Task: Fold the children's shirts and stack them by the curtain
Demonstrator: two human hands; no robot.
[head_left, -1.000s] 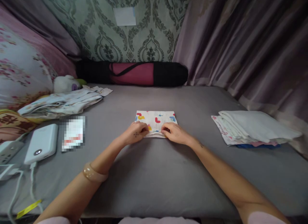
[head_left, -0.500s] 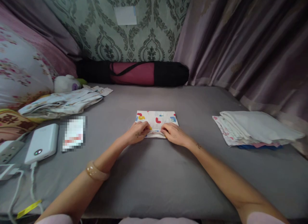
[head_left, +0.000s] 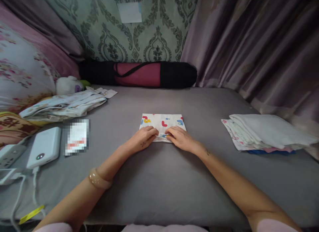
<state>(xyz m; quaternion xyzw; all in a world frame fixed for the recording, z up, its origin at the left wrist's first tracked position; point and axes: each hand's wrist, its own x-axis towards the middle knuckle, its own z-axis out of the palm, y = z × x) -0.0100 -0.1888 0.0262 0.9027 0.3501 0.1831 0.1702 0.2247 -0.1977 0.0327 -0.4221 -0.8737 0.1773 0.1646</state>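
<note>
A small white cloth with red, yellow and blue printed shapes lies folded into a rectangle on the grey sheet. My left hand has its fingers curled over the left part of the cloth's near edge. On the right part of that edge my right hand pinches the fabric with bent fingers. Between the hands a narrow strip of the folded edge shows. The fingertips of both hands are partly hidden in the cloth.
A stack of folded cloths sits to the right. At left lie crumpled printed fabric, a white power bank with its cable, a power strip and a blurred-out packet. A long black-and-red bag lines the wall.
My fingers have loosened slightly and reached forward over the near edge of the cloth. More of the printed strip shows between the hands, and the view has tilted a little.
</note>
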